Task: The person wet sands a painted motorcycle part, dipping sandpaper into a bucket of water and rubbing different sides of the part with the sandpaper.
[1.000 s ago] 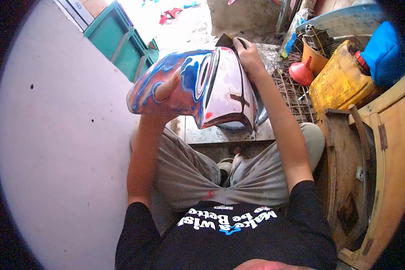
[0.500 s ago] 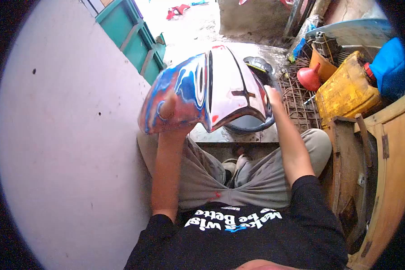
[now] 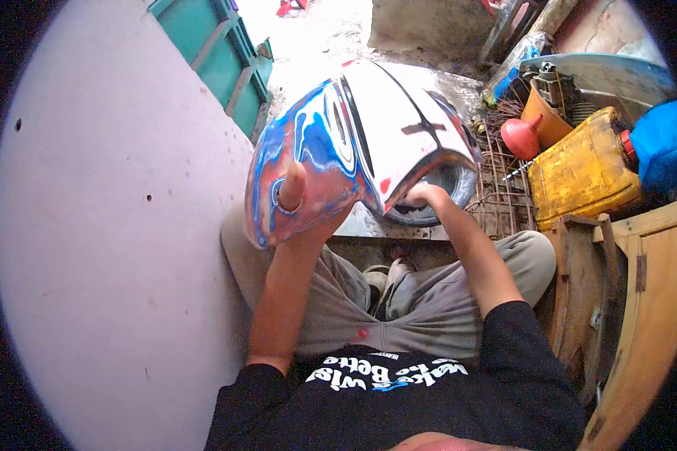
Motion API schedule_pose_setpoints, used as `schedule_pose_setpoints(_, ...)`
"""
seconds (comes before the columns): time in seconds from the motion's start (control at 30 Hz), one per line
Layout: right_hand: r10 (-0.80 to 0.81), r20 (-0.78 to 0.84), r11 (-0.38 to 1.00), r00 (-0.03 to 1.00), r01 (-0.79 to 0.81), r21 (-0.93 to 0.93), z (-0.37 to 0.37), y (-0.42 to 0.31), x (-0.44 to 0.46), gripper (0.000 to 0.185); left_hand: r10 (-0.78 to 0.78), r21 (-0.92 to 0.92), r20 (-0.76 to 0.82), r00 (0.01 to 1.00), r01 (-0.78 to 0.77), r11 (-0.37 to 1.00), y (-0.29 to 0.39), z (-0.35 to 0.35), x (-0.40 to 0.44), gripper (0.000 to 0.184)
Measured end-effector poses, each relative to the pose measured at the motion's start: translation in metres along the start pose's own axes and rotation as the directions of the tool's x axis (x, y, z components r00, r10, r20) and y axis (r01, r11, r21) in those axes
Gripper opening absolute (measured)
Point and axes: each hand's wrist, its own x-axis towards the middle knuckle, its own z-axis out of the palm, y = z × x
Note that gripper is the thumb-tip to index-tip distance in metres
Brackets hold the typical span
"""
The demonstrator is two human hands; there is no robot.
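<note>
You are holding up a big curved panel [image 3: 391,113] in front of you, over the low pale worktop [image 3: 361,224], with its near end above your knees. One side of it is shiny white with black lines and red spots, and the other side is patchy blue and dull red. Your left hand [image 3: 292,186] holds the patchy side: one finger or thumb pokes out through a round hole, and the rest of that hand is mostly hidden behind the panel. Your right hand [image 3: 421,197] is by the low white edge, over the round tub [image 3: 423,222]. Its fingers look bent and close together, but I cannot tell if they pinch something or touch the panel. The step in hand looks like keeping the panel up with the left hand while the right hand works near its edge. I think the next move calls for a firm left hold, so the panel does not tip, and for a gentle right hand near that edge. On your right are a metal grid [image 3: 504,195], a red funnel [image 3: 522,137] and a yellow can [image 3: 587,169]. A big pale board [image 3: 113,188] stands close on your left.
</note>
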Motion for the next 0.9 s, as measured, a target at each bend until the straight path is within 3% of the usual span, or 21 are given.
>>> schedule_pose_setpoints(0.07,-0.025,0.07,0.993,0.997,0.017,0.12,-0.068,-0.073,-0.07,0.032,-0.002,0.056,0.003,1.0,0.002,0.998,0.0,0.004,0.004,0.095)
schedule_pose_setpoints(0.1,-0.303,-0.106,0.952,0.947,0.296,-0.075,-0.074,-0.071,-0.073,0.032,-0.006,0.082,-0.004,1.0,0.006,0.997,-0.001,0.005,0.003,0.093)
schedule_pose_setpoints(0.2,-0.361,-0.127,0.925,0.924,0.338,-0.174,-0.155,-0.125,-0.182,0.036,0.005,0.134,-0.024,1.0,-0.002,0.991,-0.008,0.007,0.005,0.085)
schedule_pose_setpoints(0.23,-0.541,-0.391,0.835,0.745,0.424,-0.35,-0.145,-0.094,-0.173,0.031,0.018,0.153,-0.034,0.999,-0.012,0.988,-0.009,0.008,0.005,0.083)
schedule_pose_setpoints(0.27,-0.296,-0.298,0.948,0.907,0.241,-0.209,-0.174,-0.108,-0.217,0.034,0.032,0.184,-0.049,0.998,-0.023,0.983,-0.009,0.009,0.006,0.08)
schedule_pose_setpoints(0.3,-0.023,-0.177,0.991,0.984,-0.001,-0.134,-0.204,-0.126,-0.263,0.038,0.053,0.217,-0.059,0.997,-0.039,0.975,-0.01,0.009,0.005,0.078)
schedule_pose_setpoints(0.33,-0.062,-0.267,0.998,0.962,0.068,0.015,-0.213,-0.126,-0.295,0.035,0.083,0.253,-0.067,0.994,-0.063,0.965,-0.01,0.008,0.004,0.076)
schedule_pose_setpoints(0.37,-0.041,-0.348,0.999,0.936,0.035,-0.021,-0.221,-0.135,-0.327,0.033,0.108,0.282,-0.076,0.991,-0.083,0.956,-0.01,0.007,0.003,0.074)
schedule_pose_setpoints(0.4,-0.129,-0.415,0.989,0.901,0.088,-0.117,-0.226,-0.131,-0.348,0.03,0.143,0.331,-0.069,0.987,-0.113,0.937,-0.012,0.004,0.0,0.072)
schedule_pose_setpoints(0.43,-0.229,-0.499,0.972,0.836,0.226,-0.066,-0.228,-0.125,-0.361,0.033,0.181,0.381,-0.056,0.982,-0.147,0.913,-0.015,0.003,-0.002,0.07)
schedule_pose_setpoints(0.5,-0.183,-0.633,0.978,0.752,0.203,-0.042,-0.244,-0.136,-0.392,0.031,0.266,0.502,0.016,0.964,-0.238,0.831,-0.028,-0.002,-0.004,0.067)
schedule_pose_setpoints(0.53,-0.156,-0.695,0.981,0.702,0.19,-0.028,-0.25,-0.146,-0.403,0.031,0.326,0.584,0.094,0.941,-0.317,0.747,-0.037,-0.009,-0.004,0.066)
schedule_pose_setpoints(0.6,-0.29,-0.766,0.939,0.574,0.325,-0.112,-0.243,-0.171,-0.393,0.027,0.416,0.713,0.25,0.874,-0.457,0.532,-0.061,-0.025,-0.004,0.065)
schedule_pose_setpoints(0.63,-0.35,-0.796,0.909,0.495,0.383,-0.161,-0.241,-0.185,-0.383,0.026,0.407,0.732,0.263,0.874,-0.456,0.506,-0.072,-0.031,-0.009,0.064)
schedule_pose_setpoints(0.67,-0.401,-0.777,0.861,0.484,0.489,-0.139,-0.231,-0.188,-0.358,0.034,0.398,0.76,0.272,0.876,-0.449,0.47,-0.082,-0.039,-0.013,0.064)
schedule_pose_setpoints(0.7,-0.339,-0.662,0.94,0.669,0.276,-0.202,-0.222,-0.198,-0.341,0.04,0.281,0.746,0.134,0.95,-0.283,0.602,-0.09,-0.041,-0.024,0.061)
schedule_pose_setpoints(0.73,-0.506,-0.727,0.842,0.464,0.449,-0.299,-0.199,-0.198,-0.315,0.041,0.293,0.709,0.121,0.948,-0.289,0.643,-0.085,-0.03,-0.022,0.057)
schedule_pose_setpoints(0.8,-0.516,-0.733,0.803,0.443,0.549,-0.234,-0.181,-0.202,-0.31,0.037,0.318,0.628,0.094,0.943,-0.304,0.717,-0.076,-0.009,-0.018,0.05)
schedule_pose_setpoints(0.83,-0.521,-0.737,0.787,0.431,0.577,-0.219,-0.172,-0.208,-0.316,0.034,0.405,0.838,0.239,0.882,-0.398,0.373,-0.075,-0.016,-0.017,0.052)
schedule_pose_setpoints(0.9,-0.51,-0.753,0.78,0.417,0.593,-0.2,-0.167,-0.207,-0.314,0.026,0.186,0.928,0.07,0.98,-0.133,0.347,-0.05,-0.023,-0.022,0.067)
